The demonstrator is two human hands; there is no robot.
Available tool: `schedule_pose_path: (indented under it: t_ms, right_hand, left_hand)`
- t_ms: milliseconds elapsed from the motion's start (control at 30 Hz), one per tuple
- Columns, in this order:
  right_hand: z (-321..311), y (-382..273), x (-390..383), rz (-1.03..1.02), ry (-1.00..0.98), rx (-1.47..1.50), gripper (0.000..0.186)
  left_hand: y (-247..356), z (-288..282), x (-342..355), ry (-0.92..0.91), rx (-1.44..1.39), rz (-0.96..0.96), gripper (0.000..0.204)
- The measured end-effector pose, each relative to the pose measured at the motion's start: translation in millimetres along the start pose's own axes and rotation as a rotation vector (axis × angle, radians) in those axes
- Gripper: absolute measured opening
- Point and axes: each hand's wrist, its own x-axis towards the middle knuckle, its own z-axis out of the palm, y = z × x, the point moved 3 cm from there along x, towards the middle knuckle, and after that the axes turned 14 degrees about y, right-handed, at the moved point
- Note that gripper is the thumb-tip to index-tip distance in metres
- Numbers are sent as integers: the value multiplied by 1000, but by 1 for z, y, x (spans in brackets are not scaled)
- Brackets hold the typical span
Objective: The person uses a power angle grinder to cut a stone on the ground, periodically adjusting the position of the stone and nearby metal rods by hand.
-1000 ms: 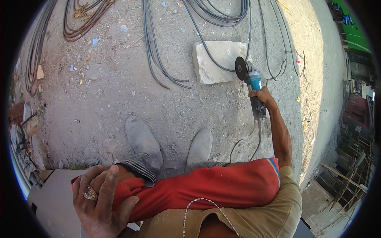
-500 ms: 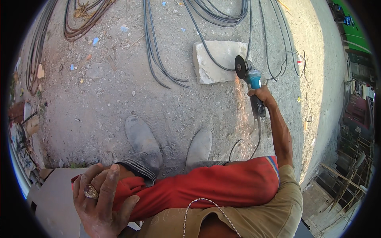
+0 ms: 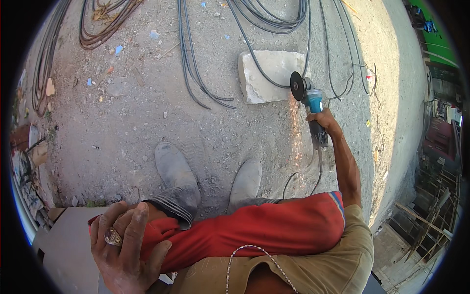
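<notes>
1. Teal grinder [image 3: 311, 102] is in the right hand [image 3: 323, 120], fingers wrapped tight round the body, arm stretched out forward and to the right.
2. Disc [image 3: 296, 85] stands on edge at the right end of the block [image 3: 269, 74], meeting a thin rod [image 3: 264, 73] that runs across the block's top. Sparks [image 3: 295, 117] fall from the disc toward the feet.
3. Block is pale stone or concrete, lying flat on the dirt ground [image 3: 122, 122], just ahead of the shoes.
4. Grinder's cord [image 3: 313, 171] trails from the handle end back along the ground toward the right leg.
5. Left hand [image 3: 125, 245] rests on the left knee, fingers spread and bent over the red cloth [image 3: 254, 230], holding nothing. Ring [image 3: 113, 237] on one finger.
6. Two dusty grey shoes: left shoe [image 3: 175, 169], right shoe [image 3: 246, 179], both planted on the dirt, toes pointing at the block.
7. More rods [image 3: 196, 59] lie in long curved runs across the ground above and left of the block; a rusty coil [image 3: 103, 24] sits top left.
8. Small bits of rubble and blue scraps [image 3: 119, 49] are scattered over the dirt to the left.
</notes>
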Motion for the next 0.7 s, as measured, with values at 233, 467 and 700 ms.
schedule_pose_path:
  t_ms: [233,467,700]
  right_hand:
    - [-4,-3,-5,23,21,-38,27]
    - [-4,6,-4,33,11,-27,28]
    - [-5,-2,-11,27,6,-73,29]
  left_hand:
    - [5,-2,-1,41,24,10,67]
    - [-1,-1,-4,27,-5,-3,69]
    - [-3,-1,-6,36,-20,5,70]
